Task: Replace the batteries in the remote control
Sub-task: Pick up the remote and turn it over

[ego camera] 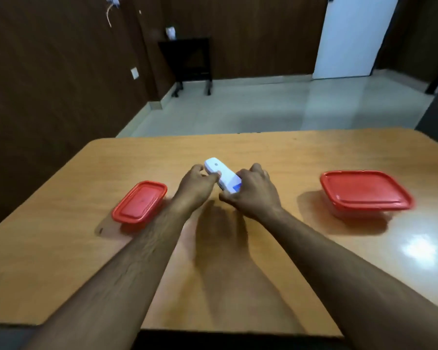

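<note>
The person's 2 bare forearms come in from the near edge of the table [301,157] and meet at its middle, where both hands hold a white remote control [221,176] above the wooden top. The left hand [196,184] has its fingers curled against the remote's left side, the thumb and fingertips pinching the body near its far, rounded end. The right hand [253,192] wraps around the near end, fingers curled over the top and the thumb underneath, covering the lower part of the casing. The remote lies tilted, its far end pointing away and to the left, with a small grey mark on the upper face and a patch of blue showing just beside the right hand's fingers. Whether the battery cover is on or off cannot be told, since the hands hide that part.

A dark shadow of the hands falls on the table just below them. To the left of the left wrist, near it, sits a small container with a red lid [139,202]. Well apart on the right sits a larger container with a red lid [364,190]; its clear base shows under the rim. Both lids are closed.

Beyond the table lies a pale tiled floor, dark wood-panelled walls, a black stand [187,59] against the far wall and a white door [352,36] to the right.
</note>
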